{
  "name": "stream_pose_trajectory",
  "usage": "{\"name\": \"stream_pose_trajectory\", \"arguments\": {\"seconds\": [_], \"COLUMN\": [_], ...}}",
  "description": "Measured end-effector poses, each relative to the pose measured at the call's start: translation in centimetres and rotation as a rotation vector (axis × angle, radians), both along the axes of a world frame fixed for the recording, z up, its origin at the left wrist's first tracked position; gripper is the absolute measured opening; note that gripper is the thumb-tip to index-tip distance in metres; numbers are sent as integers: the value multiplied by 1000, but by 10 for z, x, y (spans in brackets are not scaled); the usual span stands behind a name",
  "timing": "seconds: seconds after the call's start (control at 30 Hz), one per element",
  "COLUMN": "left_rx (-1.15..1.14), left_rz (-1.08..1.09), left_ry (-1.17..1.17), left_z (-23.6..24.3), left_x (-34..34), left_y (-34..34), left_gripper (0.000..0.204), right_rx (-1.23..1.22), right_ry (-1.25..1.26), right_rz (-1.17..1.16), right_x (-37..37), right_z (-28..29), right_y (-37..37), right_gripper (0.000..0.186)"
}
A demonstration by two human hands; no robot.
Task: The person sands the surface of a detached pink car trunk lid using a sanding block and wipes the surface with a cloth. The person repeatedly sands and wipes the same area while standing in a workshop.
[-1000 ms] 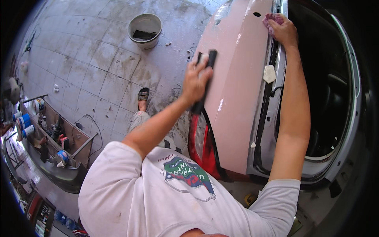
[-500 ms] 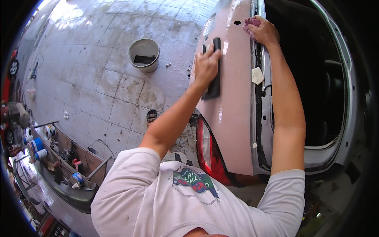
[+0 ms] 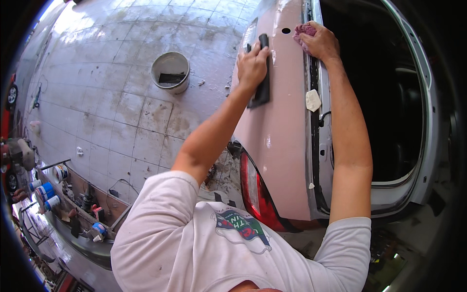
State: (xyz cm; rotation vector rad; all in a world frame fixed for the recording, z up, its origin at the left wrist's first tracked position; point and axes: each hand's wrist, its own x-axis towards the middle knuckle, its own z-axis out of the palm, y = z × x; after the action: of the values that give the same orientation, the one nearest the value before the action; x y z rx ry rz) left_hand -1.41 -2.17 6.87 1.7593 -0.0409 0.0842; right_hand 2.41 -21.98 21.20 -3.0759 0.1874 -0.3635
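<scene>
My left hand (image 3: pixel 252 64) is wrapped over a long black sanding block (image 3: pixel 263 91), which lies lengthwise on the pinkish, matte car body panel (image 3: pixel 282 141). Farther along and to the right, my right hand (image 3: pixel 324 44) is closed on a crumpled pink-purple cloth (image 3: pixel 302 35). That cloth rests at the panel's right edge, by the window channel (image 3: pixel 316 78). A round dark hole (image 3: pixel 286 30) shows in the panel just left of the cloth. Nearer me, a pale, flat-sided piece (image 3: pixel 313 100) sits on the edge of the channel. The block's underside is hidden.
A red and clear tail light (image 3: pixel 253 187) borders the panel's near end. To the right is the dark window opening (image 3: pixel 384 97). A grey bucket (image 3: pixel 181 88) with dark contents stands on the wet tiled floor. Cans and tools crowd a bench (image 3: pixel 90 194) at lower left.
My left hand has slid the sanding block away from me along the panel. My right hand and the cloth keep their place on the edge. The whole view has shifted slightly.
</scene>
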Motion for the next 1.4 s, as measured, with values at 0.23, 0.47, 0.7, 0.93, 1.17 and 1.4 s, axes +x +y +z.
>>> {"name": "stream_pose_trajectory", "arguments": {"seconds": [0.23,0.47,0.7,0.93,1.17,1.4], "left_rx": [66,117,17,-45,-22,155], "left_rz": [-98,-111,-122,-116,-151,-44], "left_ry": [-84,-22,-24,106,48,1], "left_z": [-55,-10,-41,-8,-17,-63], "left_x": [-140,43,-45,32,52,142], "left_y": [36,-13,5,-12,-26,-23], "left_gripper": [52,39,58,62,58,55], "right_rx": [31,75,108,111,143,169], "right_ry": [0,4,8,-20,-5,-51], "right_rz": [20,13,5,52,-11,51], "right_x": [-13,-13,-21,-15,-20,-6], "right_z": [0,11,11,8,9,11], "right_y": [-8,14,8,7,13,24], "right_gripper": [35,30,27,26,25,26]}}
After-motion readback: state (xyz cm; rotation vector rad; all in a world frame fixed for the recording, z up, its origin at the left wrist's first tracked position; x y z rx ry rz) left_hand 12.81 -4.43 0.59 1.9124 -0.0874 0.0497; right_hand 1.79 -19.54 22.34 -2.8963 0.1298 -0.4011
